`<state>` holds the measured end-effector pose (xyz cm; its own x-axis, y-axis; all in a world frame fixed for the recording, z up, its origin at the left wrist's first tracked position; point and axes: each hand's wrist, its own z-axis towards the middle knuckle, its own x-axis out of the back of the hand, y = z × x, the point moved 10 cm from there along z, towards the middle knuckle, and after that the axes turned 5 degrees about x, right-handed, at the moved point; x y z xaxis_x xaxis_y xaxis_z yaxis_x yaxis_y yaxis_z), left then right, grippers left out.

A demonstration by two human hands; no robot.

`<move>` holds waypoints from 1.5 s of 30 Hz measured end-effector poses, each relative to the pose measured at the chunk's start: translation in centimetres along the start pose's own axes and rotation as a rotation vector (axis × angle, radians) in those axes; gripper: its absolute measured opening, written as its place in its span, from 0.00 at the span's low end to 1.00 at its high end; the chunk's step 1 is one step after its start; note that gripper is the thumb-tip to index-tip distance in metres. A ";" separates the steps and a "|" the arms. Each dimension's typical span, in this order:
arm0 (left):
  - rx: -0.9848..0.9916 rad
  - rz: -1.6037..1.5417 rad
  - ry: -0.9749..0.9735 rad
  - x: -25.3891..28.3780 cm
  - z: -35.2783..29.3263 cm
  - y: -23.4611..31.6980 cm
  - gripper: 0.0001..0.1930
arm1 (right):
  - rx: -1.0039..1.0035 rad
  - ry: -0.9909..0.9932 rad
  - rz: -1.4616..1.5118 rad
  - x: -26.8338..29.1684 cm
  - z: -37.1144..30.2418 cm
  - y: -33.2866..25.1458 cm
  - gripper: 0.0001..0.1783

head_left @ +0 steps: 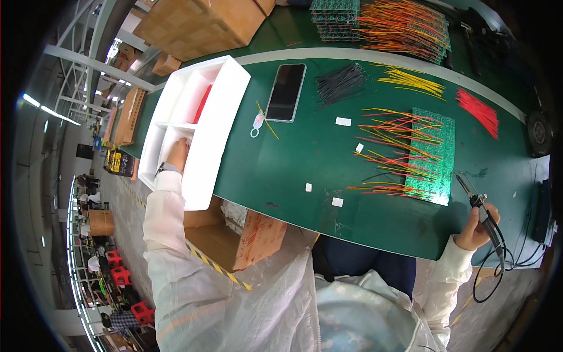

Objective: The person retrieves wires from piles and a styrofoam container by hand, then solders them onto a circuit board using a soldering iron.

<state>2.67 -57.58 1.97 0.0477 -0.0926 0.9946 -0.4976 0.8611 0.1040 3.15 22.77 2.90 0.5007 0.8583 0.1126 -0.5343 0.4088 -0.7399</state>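
Note:
My left hand reaches down into a compartment of the white foam box. Its fingertips are hard to make out there, so whether they hold anything does not show. At the right edge of the table, my right hand is closed around a soldering iron with a black cable. The iron's metal end points up and left, toward a green circuit board panel, apart from it. Red, yellow and a few black wires stick out from the panel's left side.
Between box and panel lie a phone, a keyring and small white pieces. Black wires, yellow wires and red wires lie behind. Stacked wired panels and a carton stand farther back. An open carton sits below.

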 end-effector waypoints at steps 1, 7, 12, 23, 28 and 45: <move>0.035 0.009 -0.051 -1.2 0.4 -1.1 0.16 | -0.004 0.009 0.016 -0.2 0.1 0.1 0.10; 0.081 -0.216 -0.122 0.2 -1.3 2.5 0.14 | -0.025 0.019 -0.010 0.5 0.0 0.1 0.10; -0.015 -0.107 0.081 4.5 -2.7 6.0 0.11 | -0.004 0.007 0.014 0.1 0.1 -0.1 0.10; 0.328 -0.515 0.088 3.4 0.8 -0.4 0.09 | -0.037 0.025 0.004 0.5 -0.1 0.4 0.10; 0.265 -0.740 0.113 7.3 -0.9 1.2 0.09 | -0.031 0.007 0.001 0.2 0.0 0.3 0.09; -0.084 -0.781 0.176 15.6 1.2 11.4 0.10 | -0.033 0.011 -0.010 1.2 -0.4 1.1 0.10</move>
<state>-3.31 -49.79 18.68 0.4941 -0.6095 0.6200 -0.1982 0.6154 0.7629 3.45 24.07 1.95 0.5136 0.8506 0.1126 -0.5065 0.4065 -0.7604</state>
